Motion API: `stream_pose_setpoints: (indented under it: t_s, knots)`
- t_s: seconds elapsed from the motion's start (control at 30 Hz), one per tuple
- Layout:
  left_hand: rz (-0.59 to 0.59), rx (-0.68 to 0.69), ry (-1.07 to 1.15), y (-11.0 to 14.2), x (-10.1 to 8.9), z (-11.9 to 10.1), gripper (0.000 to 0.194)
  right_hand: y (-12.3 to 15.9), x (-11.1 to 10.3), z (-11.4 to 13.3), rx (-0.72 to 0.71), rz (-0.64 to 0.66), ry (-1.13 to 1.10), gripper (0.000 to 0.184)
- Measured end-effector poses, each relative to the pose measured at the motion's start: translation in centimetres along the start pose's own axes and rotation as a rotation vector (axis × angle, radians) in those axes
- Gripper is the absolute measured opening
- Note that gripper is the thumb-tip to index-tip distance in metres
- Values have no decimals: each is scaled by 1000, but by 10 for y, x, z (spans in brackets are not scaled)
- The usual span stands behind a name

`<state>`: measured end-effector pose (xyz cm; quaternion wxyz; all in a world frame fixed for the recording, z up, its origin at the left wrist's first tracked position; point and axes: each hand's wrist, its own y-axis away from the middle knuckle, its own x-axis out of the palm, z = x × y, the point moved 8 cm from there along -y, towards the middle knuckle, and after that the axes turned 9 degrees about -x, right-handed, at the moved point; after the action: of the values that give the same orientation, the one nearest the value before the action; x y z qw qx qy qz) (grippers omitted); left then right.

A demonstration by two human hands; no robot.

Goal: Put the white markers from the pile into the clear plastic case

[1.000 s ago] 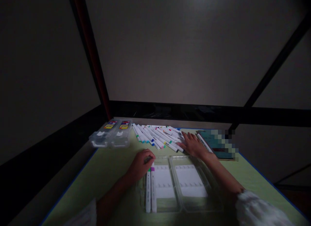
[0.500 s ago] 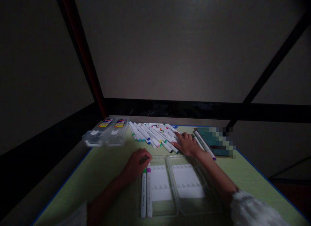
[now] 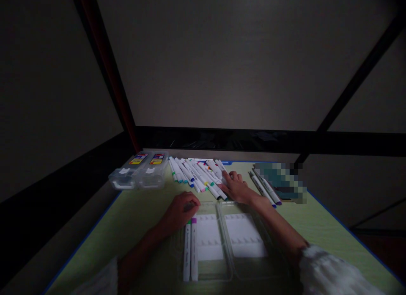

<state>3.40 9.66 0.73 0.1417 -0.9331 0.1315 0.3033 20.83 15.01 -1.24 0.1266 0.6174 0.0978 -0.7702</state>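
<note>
A clear plastic marker case [image 3: 233, 267] lies opened flat in front of me, with white inserts in both halves. Two white markers [image 3: 190, 252], one banded green and one purple, lie side by side along its left half. My left hand [image 3: 181, 210] is closed at their upper ends by the case's top left corner; what its fingers hold, if anything, is hidden. Beyond the case is a loose pile of white markers [image 3: 199, 176] with coloured ends. Fingers apart, my right hand [image 3: 237, 188] lies at the pile's right side, touching markers there.
Two closed clear plastic cases [image 3: 138, 176] with yellow and red labels stand at the table's far left. At the right, two more markers [image 3: 265, 189] lie beside a teal, partly blurred flat object [image 3: 275, 180]. The pale green table [image 3: 136, 219] has blue edging.
My right hand has shifted slightly left along the pile, away from the two markers at the right, which show more fully. My left hand has stayed nearly still.
</note>
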Motion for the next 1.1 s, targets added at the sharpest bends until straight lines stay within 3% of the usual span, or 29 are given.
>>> stream_pose_setpoints:
  t_s: [0.57, 0.9, 1.1]
  knots:
    - [40, 39, 12, 0, 3, -6, 8, -3, 6, 18, -118, 14, -84, 73]
    - [48, 22, 25, 0, 4, -6, 8, -7, -1, 4, -126, -115, -106, 59]
    - [51, 33, 28, 1, 4, -6, 8, -5, -6, -3, -91, -125, -50, 54]
